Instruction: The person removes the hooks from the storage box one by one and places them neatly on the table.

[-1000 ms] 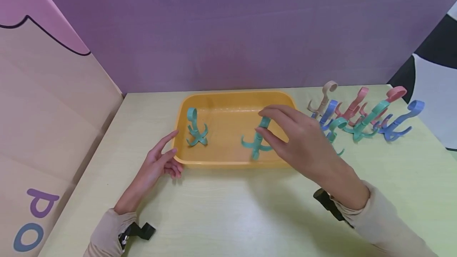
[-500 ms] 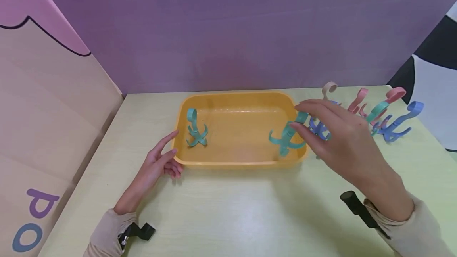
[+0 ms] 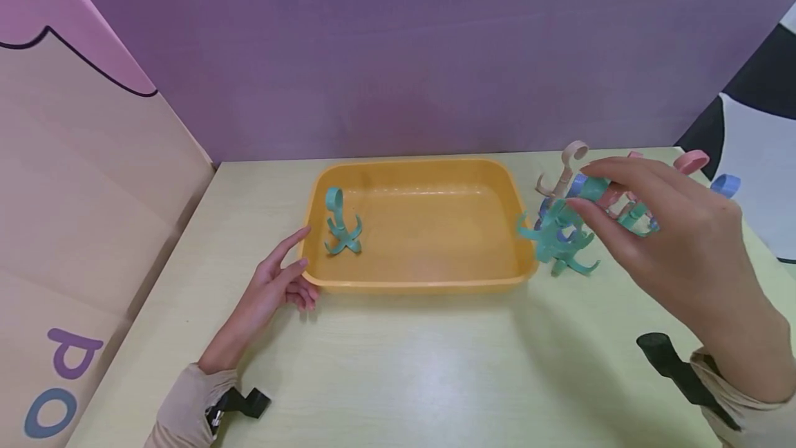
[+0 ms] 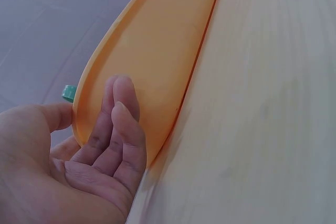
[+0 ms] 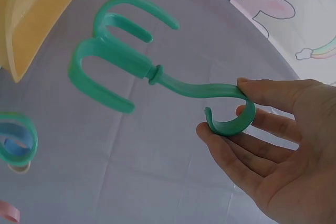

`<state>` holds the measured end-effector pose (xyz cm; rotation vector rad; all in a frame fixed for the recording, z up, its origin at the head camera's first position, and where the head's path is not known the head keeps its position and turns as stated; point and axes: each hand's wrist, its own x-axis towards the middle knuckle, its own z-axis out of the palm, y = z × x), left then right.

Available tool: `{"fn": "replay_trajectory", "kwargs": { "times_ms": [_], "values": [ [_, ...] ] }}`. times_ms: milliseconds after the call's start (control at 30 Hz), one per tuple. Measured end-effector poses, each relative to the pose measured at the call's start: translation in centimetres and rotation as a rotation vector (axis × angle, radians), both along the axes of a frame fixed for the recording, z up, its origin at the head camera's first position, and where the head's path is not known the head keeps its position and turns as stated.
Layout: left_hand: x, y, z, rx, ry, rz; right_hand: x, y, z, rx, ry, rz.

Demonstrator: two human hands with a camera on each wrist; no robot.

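My right hand (image 3: 684,240) pinches the curled top of a green claw hook (image 5: 126,59) between thumb and fingers. The hook is in the air, off the right end of the yellow tray (image 3: 410,227), with its prongs pointing away from the hand. In the head view it overlaps other hooks behind it. My left hand (image 3: 267,289) touches the tray's front left corner. Its thumb and index finger rest at the rim, and the other fingers lie against the outer wall in the left wrist view. Another green hook (image 3: 343,234) stands inside the tray on the left.
Several hooks crowd the right side of the table (image 3: 398,365), among them a beige hook (image 3: 567,171), a pink hook (image 3: 692,160) and a blue hook (image 3: 725,185). A purple wall panel (image 3: 423,54) stands along the back edge.
My right hand has carried the green hook rightward, from over the tray to beyond its right rim, beside the other hooks. The left hand, the tray and the hook inside it have stayed put.
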<state>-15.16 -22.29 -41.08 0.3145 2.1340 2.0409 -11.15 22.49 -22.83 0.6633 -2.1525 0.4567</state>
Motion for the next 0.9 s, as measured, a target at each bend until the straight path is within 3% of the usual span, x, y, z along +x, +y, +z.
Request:
{"fn": "replay_trajectory", "kwargs": {
  "times_ms": [233,533,900],
  "values": [
    [-0.1,0.2,0.0,0.004,0.007,-0.007,0.2,1.8,0.4,-0.039,-0.038,-0.086],
    [-0.1,0.1,0.1,-0.003,0.007,-0.01,-0.2,4.4,0.6,-0.08,-0.115,-0.125],
    [0.4,-0.2,0.2,0.0,-0.006,-0.003,-0.7,6.6,0.3,-0.099,-0.313,-0.272]
  ]
}}
